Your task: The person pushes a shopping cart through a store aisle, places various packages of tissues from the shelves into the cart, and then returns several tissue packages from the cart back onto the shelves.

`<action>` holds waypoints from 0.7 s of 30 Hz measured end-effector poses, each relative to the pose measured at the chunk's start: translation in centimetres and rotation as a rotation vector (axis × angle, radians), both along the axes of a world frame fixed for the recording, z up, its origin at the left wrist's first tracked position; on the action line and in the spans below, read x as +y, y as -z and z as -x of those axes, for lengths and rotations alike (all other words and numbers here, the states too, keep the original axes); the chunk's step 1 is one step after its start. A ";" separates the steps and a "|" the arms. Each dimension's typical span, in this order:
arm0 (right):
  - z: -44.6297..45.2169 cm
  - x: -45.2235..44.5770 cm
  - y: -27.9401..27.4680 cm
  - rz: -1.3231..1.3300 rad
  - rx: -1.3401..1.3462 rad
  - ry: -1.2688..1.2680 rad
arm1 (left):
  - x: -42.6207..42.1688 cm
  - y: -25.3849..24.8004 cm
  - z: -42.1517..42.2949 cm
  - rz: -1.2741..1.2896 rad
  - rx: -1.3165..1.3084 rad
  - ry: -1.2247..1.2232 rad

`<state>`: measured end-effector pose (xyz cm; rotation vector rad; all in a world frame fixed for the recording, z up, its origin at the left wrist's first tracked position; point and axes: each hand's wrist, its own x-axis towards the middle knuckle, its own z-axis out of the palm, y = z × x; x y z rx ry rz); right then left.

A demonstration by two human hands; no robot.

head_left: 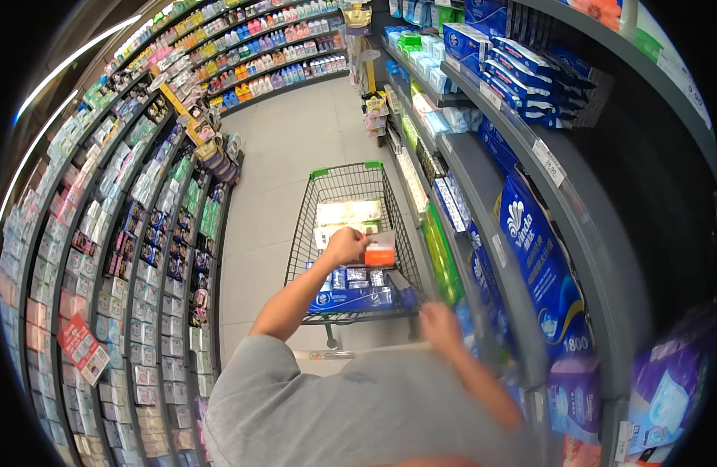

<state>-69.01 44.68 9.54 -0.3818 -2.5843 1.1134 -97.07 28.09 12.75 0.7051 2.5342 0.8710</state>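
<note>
My left hand (347, 246) is over the shopping cart (298, 243), its fingers closed at the edge of a small white and orange box (379, 251). Whether the fingers grip the box or only touch it is hard to tell. Beneath and beyond it in the cart lie pale packs (348, 212), and nearer me are blue and white packs (352, 299). My right hand (440, 325) is right of the cart handle (327, 355), close to the right shelf. It is blurred, and its fingers are not clear.
Shelves of small packs (144, 307) curve along the left. On the right shelf (483, 179) are blue tissue packs (537, 265) and purple packs (575, 397). Rows of bottles (277, 74) line the far end. Grey tiled floor (284, 136) runs between the shelves.
</note>
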 end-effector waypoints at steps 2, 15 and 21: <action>2.1 -0.3 -3.2 0.094 0.033 -0.048 | -0.4 -1.6 -3.5 -0.048 0.017 0.026; 7.2 -3.3 -1.4 0.071 0.155 -0.326 | -1.9 -4.0 -16.4 -0.251 -0.029 -0.007; 9.3 -2.4 -1.7 0.082 0.087 -0.171 | -3.1 -5.0 -18.5 -0.476 -0.029 -0.074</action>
